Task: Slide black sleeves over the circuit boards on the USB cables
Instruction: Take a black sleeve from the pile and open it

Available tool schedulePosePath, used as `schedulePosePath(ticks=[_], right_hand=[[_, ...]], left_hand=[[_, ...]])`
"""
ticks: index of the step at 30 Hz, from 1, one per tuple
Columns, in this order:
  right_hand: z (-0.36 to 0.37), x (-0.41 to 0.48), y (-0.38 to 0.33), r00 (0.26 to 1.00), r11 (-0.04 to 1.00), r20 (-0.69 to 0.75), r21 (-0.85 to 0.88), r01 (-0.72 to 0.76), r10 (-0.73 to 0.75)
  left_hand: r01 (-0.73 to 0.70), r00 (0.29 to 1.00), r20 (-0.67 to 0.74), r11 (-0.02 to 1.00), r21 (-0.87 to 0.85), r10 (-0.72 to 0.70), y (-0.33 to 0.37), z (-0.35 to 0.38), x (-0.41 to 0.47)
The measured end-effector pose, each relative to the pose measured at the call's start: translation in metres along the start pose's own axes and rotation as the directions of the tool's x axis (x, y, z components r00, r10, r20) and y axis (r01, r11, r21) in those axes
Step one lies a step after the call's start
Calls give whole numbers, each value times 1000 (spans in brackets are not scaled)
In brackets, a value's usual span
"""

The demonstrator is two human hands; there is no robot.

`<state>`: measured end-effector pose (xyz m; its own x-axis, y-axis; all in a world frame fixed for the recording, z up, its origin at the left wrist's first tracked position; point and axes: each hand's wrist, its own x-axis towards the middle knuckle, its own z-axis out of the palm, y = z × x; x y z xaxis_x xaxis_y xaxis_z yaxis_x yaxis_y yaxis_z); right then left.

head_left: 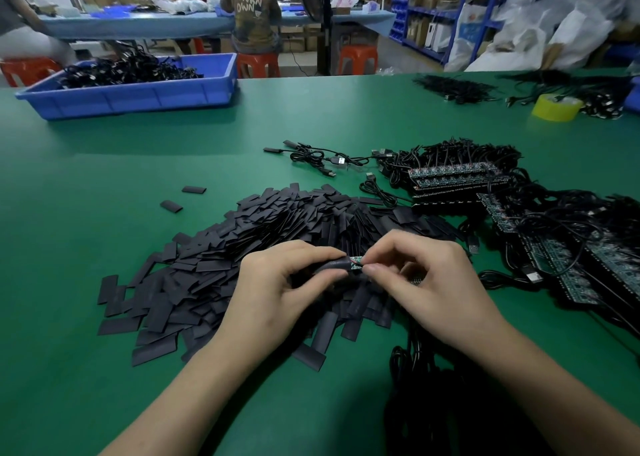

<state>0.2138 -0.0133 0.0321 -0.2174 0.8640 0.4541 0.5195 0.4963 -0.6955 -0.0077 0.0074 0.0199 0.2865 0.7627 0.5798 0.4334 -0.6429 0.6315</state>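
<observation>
So we had one black sleeve [329,265] pinched in our left hand [287,282], and our right hand [426,275] was pinching the circuit board [356,261]. Both were held just above the pile of loose sleeves [277,227] on the green table [104,265]. Only a bit of board showed between our fingertips; the rest looked to be inside. The risky part, we figured, was components snagging the sleeve mouth, and shoving harder might stress the wire joints or bunch the sleeve. Squeezing it flat would jam it too.
</observation>
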Motion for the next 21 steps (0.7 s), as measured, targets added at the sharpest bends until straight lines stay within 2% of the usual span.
schedulePosePath(ticks=[4,8,21], right_hand=[[-1,0,2,995,992,-23,-84,92,-94],[2,-1,4,992,988,-20,-96,124,-126],[1,0,-1,1000,997,-3,-69,19,-19]], left_hand=[[2,1000,6,1000,-5,-2,0,1,-1],[-28,999,20,1000,11,28,-2,3,-2],[-127,992,4,985,113,128,-3,2,-4]])
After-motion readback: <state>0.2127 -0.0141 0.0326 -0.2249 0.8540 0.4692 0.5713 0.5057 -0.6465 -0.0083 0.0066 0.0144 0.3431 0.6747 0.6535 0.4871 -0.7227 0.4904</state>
